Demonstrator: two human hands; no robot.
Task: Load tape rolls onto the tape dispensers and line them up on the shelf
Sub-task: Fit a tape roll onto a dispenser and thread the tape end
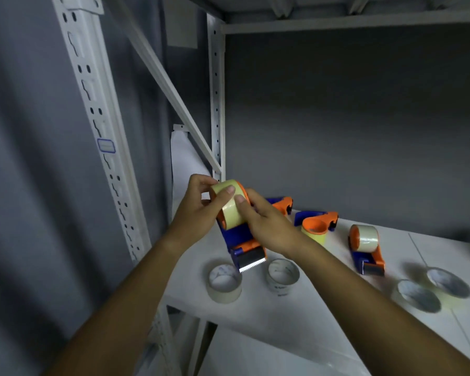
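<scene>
Yellow tape [229,204] sits on the blue and orange dispenser [244,240] that I hold up near the middle of the frame. My left hand [201,210] grips the roll from the left, thumb on top and fingers curled round the far side. My right hand [266,223] holds the dispenser's body, with its thumb pressed on the tape too. The toothed metal blade [251,264] points down at the white shelf [282,316].

Lower in the frame, two loose rolls stand on the shelf just under the blade, one left [224,284] and one right [282,276]. Two more loose rolls [432,291] lie at the lower right, overlapping.

Behind my right hand lies an empty-looking dispenser [281,204], mostly hidden. Right of it a second dispenser [316,226] carries yellow tape. Further right a third dispenser [366,248] carries a pale roll.

At the upper left, a white post with holes [103,126] runs down past my left arm.
</scene>
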